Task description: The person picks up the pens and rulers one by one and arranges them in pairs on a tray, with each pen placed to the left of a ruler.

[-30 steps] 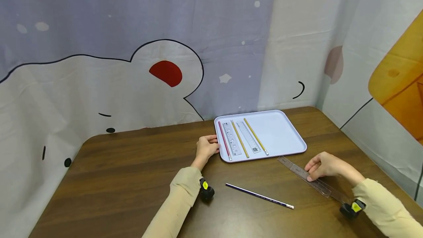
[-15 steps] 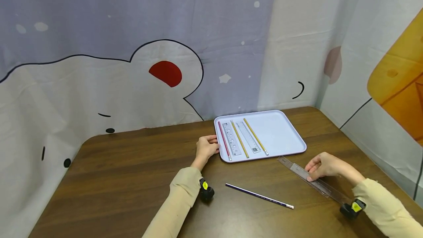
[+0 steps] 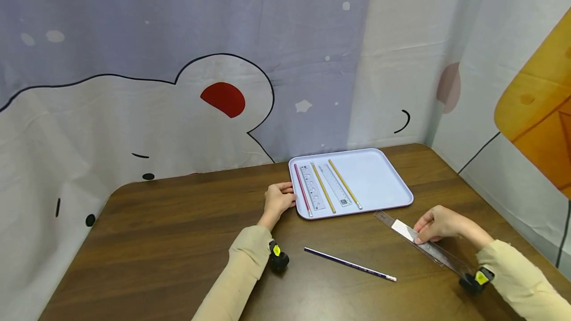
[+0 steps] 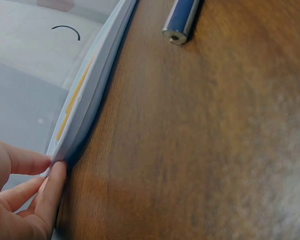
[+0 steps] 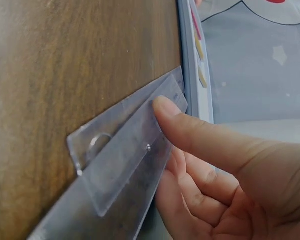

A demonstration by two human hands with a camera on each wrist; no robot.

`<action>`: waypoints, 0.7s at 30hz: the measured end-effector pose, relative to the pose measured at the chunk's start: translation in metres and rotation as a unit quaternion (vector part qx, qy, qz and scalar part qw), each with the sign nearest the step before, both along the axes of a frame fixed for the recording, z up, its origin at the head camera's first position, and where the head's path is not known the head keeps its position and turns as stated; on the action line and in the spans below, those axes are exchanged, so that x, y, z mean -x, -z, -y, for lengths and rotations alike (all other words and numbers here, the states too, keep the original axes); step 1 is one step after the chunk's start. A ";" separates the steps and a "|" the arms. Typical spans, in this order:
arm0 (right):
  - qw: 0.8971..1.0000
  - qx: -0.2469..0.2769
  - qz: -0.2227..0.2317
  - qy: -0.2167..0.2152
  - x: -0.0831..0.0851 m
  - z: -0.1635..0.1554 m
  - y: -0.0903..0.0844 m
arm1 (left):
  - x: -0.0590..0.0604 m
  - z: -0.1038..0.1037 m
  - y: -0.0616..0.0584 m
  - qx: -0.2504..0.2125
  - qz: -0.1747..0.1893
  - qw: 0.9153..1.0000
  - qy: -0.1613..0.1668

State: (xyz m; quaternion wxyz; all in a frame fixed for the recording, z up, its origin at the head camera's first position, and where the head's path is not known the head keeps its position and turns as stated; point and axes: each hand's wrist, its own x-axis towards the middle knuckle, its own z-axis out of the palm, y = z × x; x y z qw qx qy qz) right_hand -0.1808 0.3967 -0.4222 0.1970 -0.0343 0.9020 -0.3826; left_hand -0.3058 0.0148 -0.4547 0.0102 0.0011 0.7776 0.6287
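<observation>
Tilting the long clear plastic ruler (image 3: 419,242) off the brown wooden tabletop (image 3: 178,241), right hand (image 3: 439,224) pinching it, just beside the white rectangular tray (image 3: 383,177); left hand (image 3: 278,199) still pinching that tray's edge.

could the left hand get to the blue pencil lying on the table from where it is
Probably yes. The left hand holds the tray at its left edge, and the blue pencil lies on bare table nearby, with nothing between them. It would have to release the tray first.
</observation>
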 end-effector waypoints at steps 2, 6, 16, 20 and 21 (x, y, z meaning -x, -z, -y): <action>1.000 0.007 0.011 -0.002 0.001 -0.002 0.001 | 0.000 0.000 0.000 0.000 -0.001 1.000 0.000; 0.999 0.025 0.032 -0.013 0.004 -0.006 0.002 | 0.001 -0.001 0.001 -0.002 -0.002 1.000 0.000; 0.992 0.094 0.078 -0.040 0.010 -0.010 0.004 | 0.001 0.000 0.001 -0.003 0.003 1.000 -0.005; 0.990 0.109 0.078 -0.046 0.011 -0.011 0.005 | 0.002 -0.001 0.001 -0.003 0.005 1.000 -0.006; 0.990 0.110 0.077 -0.045 0.012 -0.010 0.005 | 0.002 -0.001 0.001 -0.004 0.004 1.000 -0.007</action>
